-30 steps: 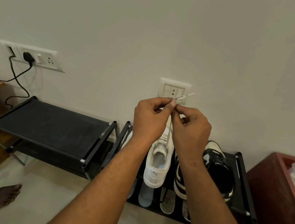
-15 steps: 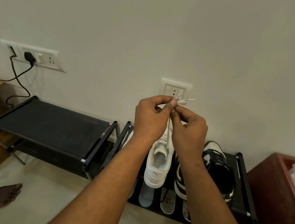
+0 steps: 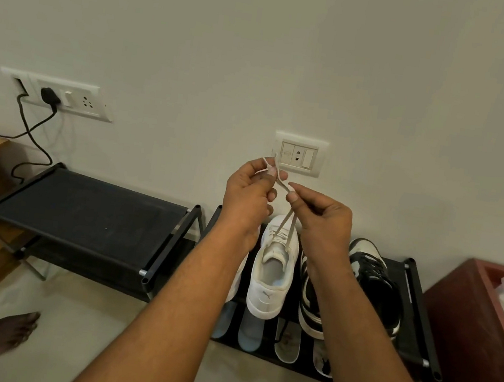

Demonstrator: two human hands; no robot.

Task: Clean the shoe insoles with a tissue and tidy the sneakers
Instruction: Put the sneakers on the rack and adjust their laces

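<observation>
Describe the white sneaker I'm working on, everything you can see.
The white sneaker sits upright on the top shelf of the black shoe rack, toe toward the wall, beside a black-and-white sneaker. It looks like smooth leather, with a logo on the heel. Its pale laces are pulled up, pinched by the left hand and right hand.

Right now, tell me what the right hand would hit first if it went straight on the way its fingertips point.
Probably the left hand: the right hand pinches the white lace with fingertips aimed up and left, toward the left hand's thumb on that same lace. Depth is uncertain.
</observation>
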